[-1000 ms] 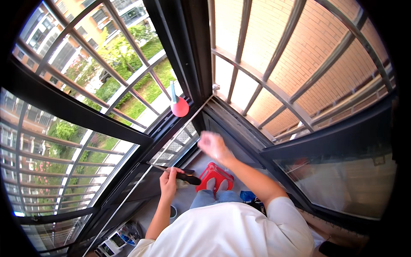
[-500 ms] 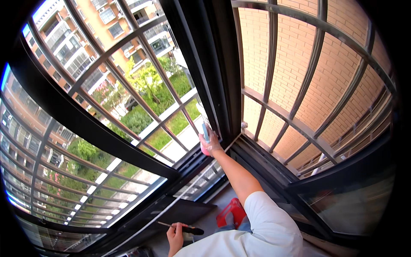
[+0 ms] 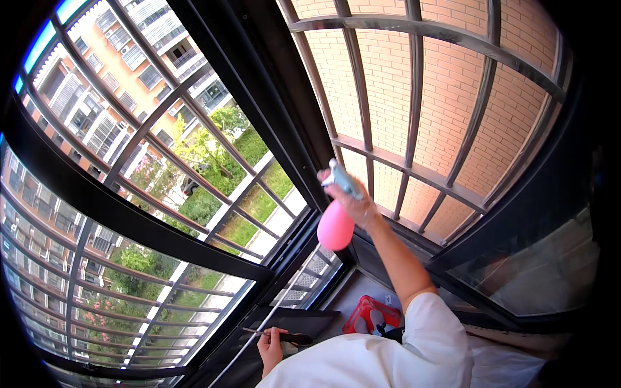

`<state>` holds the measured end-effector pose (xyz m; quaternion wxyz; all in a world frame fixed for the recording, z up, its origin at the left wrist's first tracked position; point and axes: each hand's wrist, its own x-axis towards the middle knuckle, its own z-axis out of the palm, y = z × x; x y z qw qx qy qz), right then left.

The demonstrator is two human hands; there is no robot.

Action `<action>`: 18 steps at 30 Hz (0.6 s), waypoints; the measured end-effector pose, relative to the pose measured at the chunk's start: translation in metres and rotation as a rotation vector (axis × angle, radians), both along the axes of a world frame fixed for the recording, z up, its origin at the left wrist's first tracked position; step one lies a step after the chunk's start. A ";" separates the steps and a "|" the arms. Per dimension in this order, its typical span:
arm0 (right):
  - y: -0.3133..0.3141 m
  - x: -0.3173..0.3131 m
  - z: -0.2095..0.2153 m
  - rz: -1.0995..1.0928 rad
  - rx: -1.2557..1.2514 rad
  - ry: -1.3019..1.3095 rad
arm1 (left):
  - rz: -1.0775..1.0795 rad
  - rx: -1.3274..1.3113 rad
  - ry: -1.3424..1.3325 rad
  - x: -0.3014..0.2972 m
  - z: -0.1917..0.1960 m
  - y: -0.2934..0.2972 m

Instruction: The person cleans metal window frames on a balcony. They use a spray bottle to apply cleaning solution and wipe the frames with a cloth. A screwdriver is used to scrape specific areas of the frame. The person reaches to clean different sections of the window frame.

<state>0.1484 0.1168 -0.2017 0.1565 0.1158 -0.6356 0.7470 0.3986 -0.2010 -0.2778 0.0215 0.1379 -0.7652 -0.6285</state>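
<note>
My right hand (image 3: pixel 359 208) is raised in front of the dark corner post of the window, its fingers wrapped round the neck of a spray bottle (image 3: pixel 336 227). The bottle has a rounded pink body and a light blue trigger head, tilted up toward the left. Low in the picture, my left hand (image 3: pixel 270 350) pinches a thin tool with a dark handle (image 3: pixel 297 338); its slim tip points left, and its exact kind is not clear. A pale thin strip (image 3: pixel 261 328) runs diagonally beside my left hand.
Black window frames (image 3: pixel 255 97) meet at the corner, with metal bars (image 3: pixel 414 97) outside both sides. A glazed sash (image 3: pixel 524 271) stands swung inward on the right. On the floor below is a red plastic stool (image 3: pixel 369 312). A brick wall (image 3: pixel 446 84) stands beyond the right bars.
My right hand has come back from the window's lower corner, up and to the right, bringing the spray bottle into fuller view. The view has shifted; my left hand keeps its tool.
</note>
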 end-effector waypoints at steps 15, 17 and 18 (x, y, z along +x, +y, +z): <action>0.010 -0.043 0.095 -0.108 0.218 -0.018 | 0.095 0.012 0.094 0.012 0.005 0.027; 0.011 -0.065 0.071 -0.104 0.103 -0.050 | 0.086 -0.009 0.104 0.011 0.006 0.025; 0.007 -0.067 0.072 -0.090 0.050 -0.072 | 0.096 -0.006 0.102 0.013 0.005 0.025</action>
